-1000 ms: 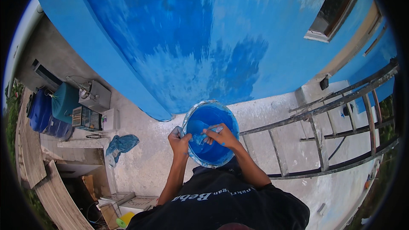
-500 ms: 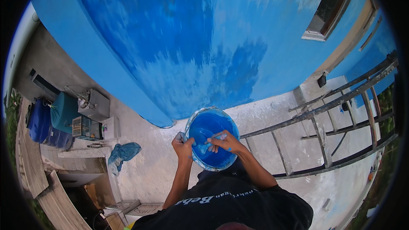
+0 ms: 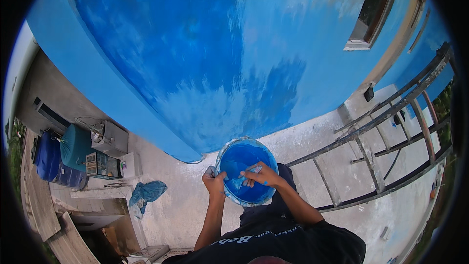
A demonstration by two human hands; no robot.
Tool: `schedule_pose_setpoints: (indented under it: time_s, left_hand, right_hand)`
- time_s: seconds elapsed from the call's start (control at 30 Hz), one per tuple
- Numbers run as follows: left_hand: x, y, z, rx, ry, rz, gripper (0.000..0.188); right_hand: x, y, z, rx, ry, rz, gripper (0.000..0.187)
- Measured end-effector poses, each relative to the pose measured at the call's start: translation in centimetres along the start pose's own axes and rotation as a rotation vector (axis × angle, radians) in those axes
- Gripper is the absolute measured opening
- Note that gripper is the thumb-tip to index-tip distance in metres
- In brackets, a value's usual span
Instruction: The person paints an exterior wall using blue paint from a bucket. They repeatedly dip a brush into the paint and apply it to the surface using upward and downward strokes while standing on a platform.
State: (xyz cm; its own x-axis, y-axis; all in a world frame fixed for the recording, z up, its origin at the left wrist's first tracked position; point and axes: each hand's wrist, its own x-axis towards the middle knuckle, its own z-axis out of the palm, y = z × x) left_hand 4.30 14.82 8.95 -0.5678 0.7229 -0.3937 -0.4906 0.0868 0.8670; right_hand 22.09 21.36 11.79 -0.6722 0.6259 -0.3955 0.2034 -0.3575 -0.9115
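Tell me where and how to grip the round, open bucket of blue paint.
The round, open bucket of blue paint is probably best taken from the left, by its left rim, thumb inside and fingers outside. Its mouth faces up, so the rim offers an edge to clasp. The left hand grips there, while the right hand reaches across the right side.

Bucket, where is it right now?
In the head view, the bucket is below centre, slightly right, its left rim held by the left hand.
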Motion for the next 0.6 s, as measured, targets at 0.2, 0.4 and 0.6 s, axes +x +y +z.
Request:
schedule_pose_setpoints:
  time_s: [0.2, 0.4, 0.6]
  left_hand:
    - [1.1, -1.8, 1.9, 0.019, -0.037, -0.010, 0.023]
    - [1.8, -3.0, 6.2, 0.040, -0.063, -0.049, 0.024]
    - [3.1, -4.3, 11.0, 0.036, -0.131, -0.019, 0.030]
  right_hand:
    - [-0.7, 0.1, -2.1, 0.009, 0.059, 0.018, 0.032]
    - [-0.9, 0.0, -6.2, -0.012, 0.089, 0.043, 0.032]
    - [-0.9, -0.1, -11.4, 0.051, 0.108, -0.013, 0.036]
